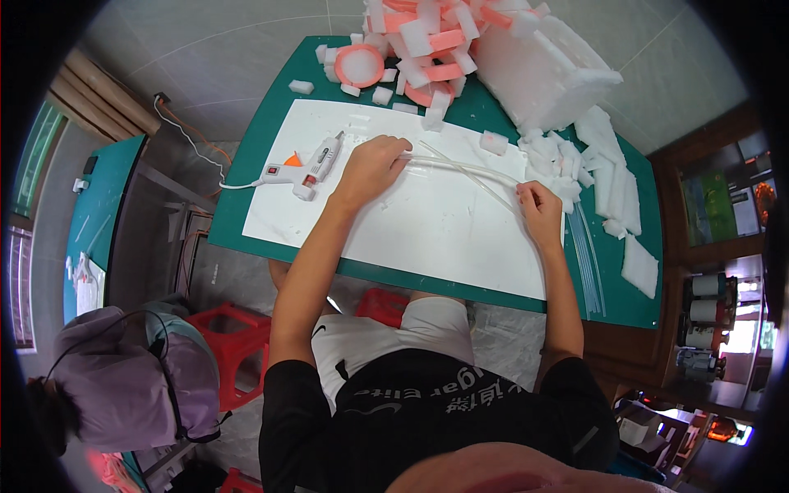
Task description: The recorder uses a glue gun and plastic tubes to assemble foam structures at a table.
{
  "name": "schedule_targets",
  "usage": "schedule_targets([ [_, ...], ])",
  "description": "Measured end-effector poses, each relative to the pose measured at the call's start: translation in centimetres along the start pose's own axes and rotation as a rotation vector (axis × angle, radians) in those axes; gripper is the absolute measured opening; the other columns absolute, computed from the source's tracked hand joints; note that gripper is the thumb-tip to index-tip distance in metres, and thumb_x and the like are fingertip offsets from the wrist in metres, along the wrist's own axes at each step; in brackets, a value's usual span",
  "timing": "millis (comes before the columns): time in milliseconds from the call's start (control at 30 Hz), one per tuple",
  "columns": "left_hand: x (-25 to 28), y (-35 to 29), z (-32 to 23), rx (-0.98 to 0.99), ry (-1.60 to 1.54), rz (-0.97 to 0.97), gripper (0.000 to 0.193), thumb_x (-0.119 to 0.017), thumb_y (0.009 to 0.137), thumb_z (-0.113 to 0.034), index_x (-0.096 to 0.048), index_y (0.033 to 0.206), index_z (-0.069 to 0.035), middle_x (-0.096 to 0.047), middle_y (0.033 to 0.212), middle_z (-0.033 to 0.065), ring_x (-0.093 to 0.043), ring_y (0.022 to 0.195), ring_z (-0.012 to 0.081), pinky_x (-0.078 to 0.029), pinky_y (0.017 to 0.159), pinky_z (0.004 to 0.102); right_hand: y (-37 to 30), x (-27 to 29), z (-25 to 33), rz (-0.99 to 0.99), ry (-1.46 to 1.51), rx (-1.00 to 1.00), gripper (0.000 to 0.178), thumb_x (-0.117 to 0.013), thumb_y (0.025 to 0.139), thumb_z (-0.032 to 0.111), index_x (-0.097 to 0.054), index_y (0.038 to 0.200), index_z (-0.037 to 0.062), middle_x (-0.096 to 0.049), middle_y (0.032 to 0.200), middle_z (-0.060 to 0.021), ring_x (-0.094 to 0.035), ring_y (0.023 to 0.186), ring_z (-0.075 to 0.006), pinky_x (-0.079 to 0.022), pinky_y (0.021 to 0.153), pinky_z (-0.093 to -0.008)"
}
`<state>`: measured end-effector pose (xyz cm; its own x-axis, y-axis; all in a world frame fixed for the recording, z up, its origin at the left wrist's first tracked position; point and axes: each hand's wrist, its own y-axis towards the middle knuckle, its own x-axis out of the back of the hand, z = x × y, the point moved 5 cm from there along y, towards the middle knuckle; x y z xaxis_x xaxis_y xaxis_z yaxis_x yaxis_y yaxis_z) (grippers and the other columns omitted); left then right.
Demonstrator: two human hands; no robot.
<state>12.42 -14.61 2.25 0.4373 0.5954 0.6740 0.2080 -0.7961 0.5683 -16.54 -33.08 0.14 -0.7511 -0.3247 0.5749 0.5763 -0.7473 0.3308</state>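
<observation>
Between my hands a long, thin white strip [464,167] bows slightly over the white board [427,238]. My left hand [378,168] is closed on its left end, fingers curled. My right hand [538,207] pinches the other end near the board's right side. A translucent glue stick [491,192] lies slantwise on the board and crosses under or beside the strip; which one I cannot tell. Left of my left hand, a white glue gun [320,164] with an orange trigger rests on the board, its nozzle pointing away from me.
A heap of pink and white foam pieces [423,49] covers the table's far side, beside a large white foam block [542,70]. Foam scraps [612,172] and several glue sticks [585,263] lie at right. The gun's cord [234,186] runs off left. Red stools [230,353] stand below.
</observation>
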Motion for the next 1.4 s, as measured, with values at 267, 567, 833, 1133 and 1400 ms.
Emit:
schedule_targets([
  [267,-0.6,-0.3,0.3,-0.075,-0.008,-0.046,0.027,-0.078,0.083,-0.030,-0.067,0.093,-0.007,-0.065,0.091,0.0123,-0.064,0.092,0.0332,-0.052,0.079,0.0447,0.2,0.4,0.2,-0.095,-0.084,0.085,0.013,-0.068,0.094,0.010,-0.072,0.093,-0.0016,-0.066,0.076,-0.0076,-0.056,0.067,-0.0135,-0.045,0.062,-0.0279],
  [567,0.4,-0.1,-0.3,-0.164,0.116,-0.139,0.021,-0.074,0.087,-0.026,-0.066,0.085,-0.007,-0.056,0.085,0.0094,-0.059,0.086,0.0292,-0.050,0.073,0.0404,0.0,0.3,1.3,-0.088,-0.095,0.130,0.014,-0.072,0.092,0.012,-0.073,0.097,-0.0014,-0.069,0.080,-0.0068,-0.056,0.068,-0.0125,-0.046,0.063,-0.0268],
  [833,0.2,0.0,0.2,-0.131,0.139,-0.159,0.021,-0.078,0.082,-0.026,-0.067,0.081,-0.008,-0.062,0.082,0.0049,-0.062,0.087,0.0255,-0.051,0.075,0.0389,0.1,-0.1,0.6,-0.033,0.005,0.048,0.014,-0.070,0.094,0.013,-0.071,0.095,-0.0013,-0.064,0.077,-0.0026,-0.052,0.067,-0.0081,-0.041,0.061,-0.0234],
  [1133,0.3,0.1,-0.1,-0.145,0.213,-0.148,0.023,-0.078,0.082,-0.028,-0.069,0.078,-0.007,-0.063,0.080,0.0042,-0.061,0.084,0.0239,-0.051,0.074,0.0362,-0.1,-0.4,0.8,0.036,0.075,-0.012,0.021,-0.062,0.100,0.015,-0.069,0.092,-0.0033,-0.063,0.070,-0.0036,-0.056,0.066,-0.0094,-0.043,0.062,-0.0240],
  [1400,0.1,0.0,0.1,-0.152,0.185,-0.143,0.022,-0.076,0.085,-0.026,-0.069,0.082,-0.006,-0.065,0.084,0.0062,-0.062,0.086,0.0265,-0.051,0.075,0.0375,-0.2,-0.4,0.9,0.038,0.024,-0.004,0.029,-0.062,0.102,0.019,-0.069,0.086,-0.0042,-0.063,0.067,-0.0036,-0.055,0.062,-0.0093,-0.042,0.060,-0.0246],
])
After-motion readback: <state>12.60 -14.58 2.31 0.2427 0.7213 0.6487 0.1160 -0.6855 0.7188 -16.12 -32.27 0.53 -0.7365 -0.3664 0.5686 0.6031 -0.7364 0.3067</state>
